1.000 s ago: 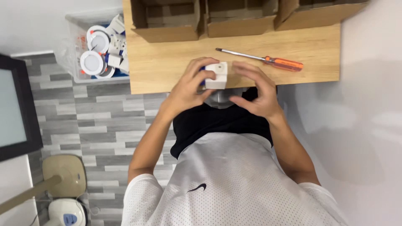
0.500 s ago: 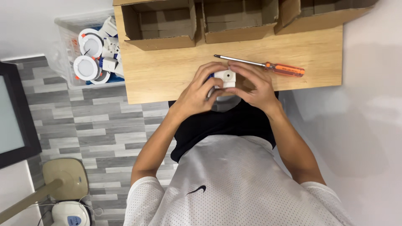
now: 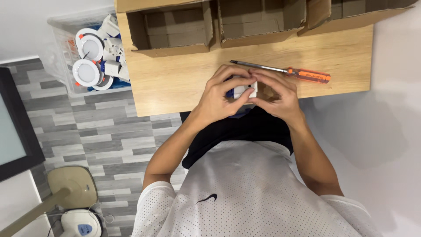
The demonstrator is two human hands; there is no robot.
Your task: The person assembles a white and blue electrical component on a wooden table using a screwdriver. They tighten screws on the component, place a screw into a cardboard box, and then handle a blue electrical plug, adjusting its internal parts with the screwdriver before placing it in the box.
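A small white box-shaped plastic part (image 3: 244,90) with a blue piece at its left side is held over the near edge of the wooden table (image 3: 175,83). My left hand (image 3: 219,94) wraps its left side and my right hand (image 3: 280,94) wraps its right side, fingers closed over the top. Most of the part is hidden by my fingers. A screwdriver (image 3: 289,72) with an orange handle lies on the table just beyond my right hand, untouched.
Three open cardboard boxes (image 3: 175,26) stand along the table's far edge. A clear plastic bin (image 3: 66,52) with several round white light fittings sits on the floor at left. A dark screen (image 3: 13,127) and a lamp base (image 3: 72,186) are at the lower left.
The white part is turned and now covered more by my fingers; both hands have closed in around it. The screwdriver has not moved.
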